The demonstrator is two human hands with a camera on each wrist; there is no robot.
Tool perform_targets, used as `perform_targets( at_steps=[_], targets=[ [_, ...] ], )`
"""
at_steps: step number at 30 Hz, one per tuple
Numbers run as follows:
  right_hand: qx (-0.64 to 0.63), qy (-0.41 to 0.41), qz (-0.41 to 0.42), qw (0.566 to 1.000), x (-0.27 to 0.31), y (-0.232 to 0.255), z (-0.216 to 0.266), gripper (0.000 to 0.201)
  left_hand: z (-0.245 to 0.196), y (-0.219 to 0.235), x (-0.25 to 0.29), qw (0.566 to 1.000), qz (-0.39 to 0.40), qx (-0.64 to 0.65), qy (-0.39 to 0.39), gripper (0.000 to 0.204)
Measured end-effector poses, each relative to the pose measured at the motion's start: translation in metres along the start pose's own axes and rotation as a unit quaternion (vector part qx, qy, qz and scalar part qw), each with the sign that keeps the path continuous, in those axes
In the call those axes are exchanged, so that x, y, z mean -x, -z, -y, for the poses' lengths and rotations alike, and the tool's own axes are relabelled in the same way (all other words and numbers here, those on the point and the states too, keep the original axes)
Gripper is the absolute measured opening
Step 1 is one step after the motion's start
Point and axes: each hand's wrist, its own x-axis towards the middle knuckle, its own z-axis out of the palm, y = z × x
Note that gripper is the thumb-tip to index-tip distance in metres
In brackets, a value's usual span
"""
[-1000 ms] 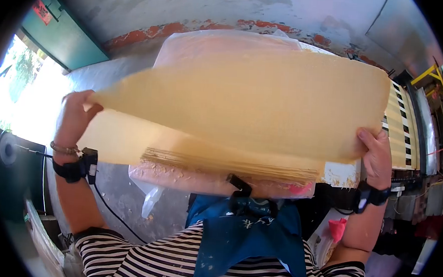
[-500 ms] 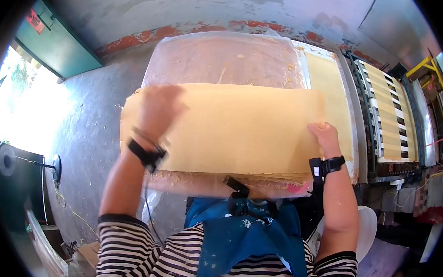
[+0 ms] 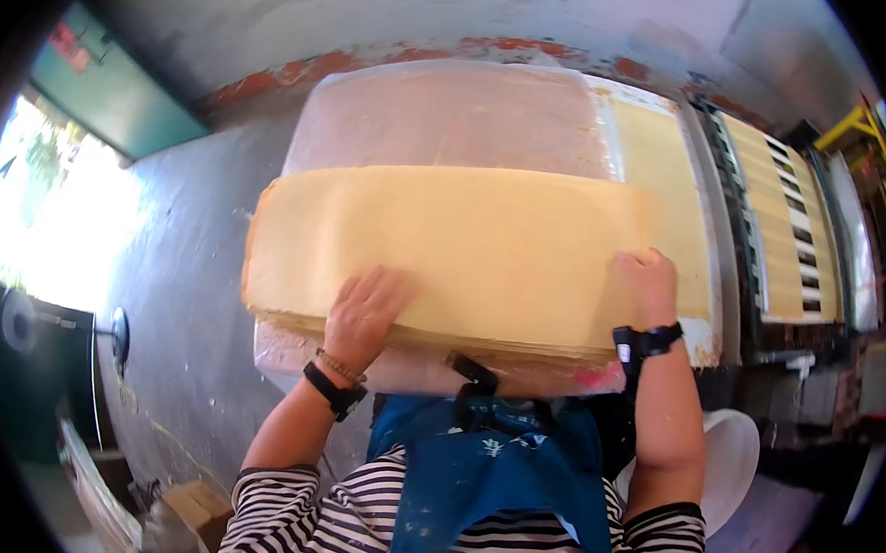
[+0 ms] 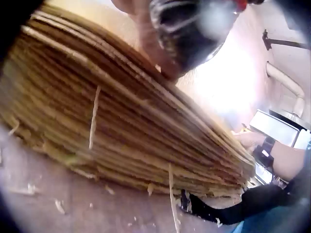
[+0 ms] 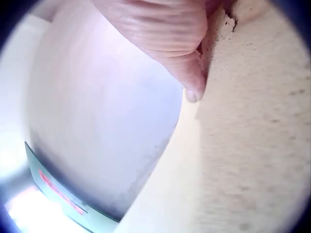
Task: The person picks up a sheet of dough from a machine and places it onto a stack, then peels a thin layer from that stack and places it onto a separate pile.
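Top sheet: a wide, pale yellow sheet [image 3: 465, 238] lies flat on the stack, its long side facing the person, its near edge close to the apron [image 3: 497, 480].
Stack: many thin layers [image 4: 97, 116] pressed one on another, with ragged brown-yellow edges; thin shreds [image 4: 95, 116] hang down its side.
Left hand: palm down near the sheet's near edge, fingers extended and a little spread; the grip is open, resting on the sheet.
Left hand's place: left of the middle of the near edge, the hand [image 3: 366, 303] slightly blurred.
Right hand: at the sheet's right end, the hand [image 3: 648, 282] has its fingers curled; the grip is closed on the sheet's edge.
Surface: the stack sits on a surface [image 3: 451, 117] covered in pinkish plastic, which shows behind and in front of it.
White board: to the right of the plastic, the board [image 3: 695, 335] bears another yellow sheet [image 3: 659, 168].
Rack: farther right, a dark-framed rack [image 3: 748, 283] holds yellow material crossed by a black-and-white band.
Cardboard box: on the floor at lower left, the box [image 3: 195, 509]; its contents cannot be made out.
White round object: partly behind the right arm, the object [image 3: 734, 462] may be a basin or a seat; which, I cannot tell.
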Motion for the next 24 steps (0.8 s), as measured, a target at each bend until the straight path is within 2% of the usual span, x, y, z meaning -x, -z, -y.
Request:
perform_targets(
  at_steps=[1, 3, 5, 7, 8, 9, 11, 13, 15, 16, 18, 21, 24],
  targets=[
    [-0.009, -0.001, -0.002, 1.0, 0.01, -0.001, 0.014, 0.026, -0.005, -0.008, -0.004, 1.0, 0.006, 0.025, 0.0, 0.048],
    [0.06, 0.037, -0.068, 0.995, 0.012, 0.005, 0.008, 0.024, -0.013, -0.009, -0.007, 0.999, 0.041, -0.007, 0.009, 0.048],
    [0.099, 0.117, -0.227, 0.962, 0.016, 0.01, -0.004, 0.027, -0.013, -0.004, -0.01, 0.998, 0.064, 0.021, 0.001, 0.056],
    [-0.097, 0.062, -0.219, 0.969, 0.031, 0.024, -0.028, 0.03, -0.018, 0.002, -0.007, 0.997, 0.073, 0.018, -0.01, 0.066],
    [-0.201, 0.044, -0.208, 0.956, 0.035, 0.032, -0.042, 0.031, -0.02, 0.001, -0.008, 0.996, 0.08, 0.009, -0.021, 0.074],
    [-0.294, -0.023, -0.231, 0.927, 0.041, 0.038, -0.058, 0.032, -0.022, 0.002, -0.008, 0.996, 0.086, 0.007, -0.02, 0.075],
    [-0.47, -0.152, -0.262, 0.829, 0.057, 0.057, -0.106, 0.034, -0.028, 0.006, -0.011, 0.995, 0.101, 0.0, -0.013, 0.075],
    [-0.593, -0.233, -0.259, 0.725, 0.058, 0.07, -0.179, 0.04, -0.029, 0.007, -0.013, 0.992, 0.121, 0.037, 0.002, 0.07],
    [-0.655, -0.29, -0.26, 0.648, 0.056, 0.083, -0.213, 0.044, -0.026, 0.008, -0.016, 0.987, 0.122, 0.105, 0.02, 0.067],
    [-0.663, -0.291, -0.266, 0.636, 0.053, 0.085, -0.225, 0.046, -0.033, 0.006, -0.018, 0.988, 0.074, 0.135, 0.025, 0.054],
    [-0.68, -0.292, -0.274, 0.614, 0.043, 0.088, -0.242, 0.048, -0.048, 0.009, -0.027, 0.988, 0.068, 0.14, 0.02, 0.045],
    [-0.671, -0.258, -0.31, 0.622, 0.025, 0.087, -0.262, 0.053, -0.079, 0.01, -0.039, 0.984, 0.042, 0.17, 0.034, 0.031],
    [-0.637, -0.281, -0.334, 0.635, 0.002, 0.09, -0.297, 0.062, -0.1, 0.008, -0.047, 0.983, 0.049, 0.174, 0.015, 0.025]
  ],
)
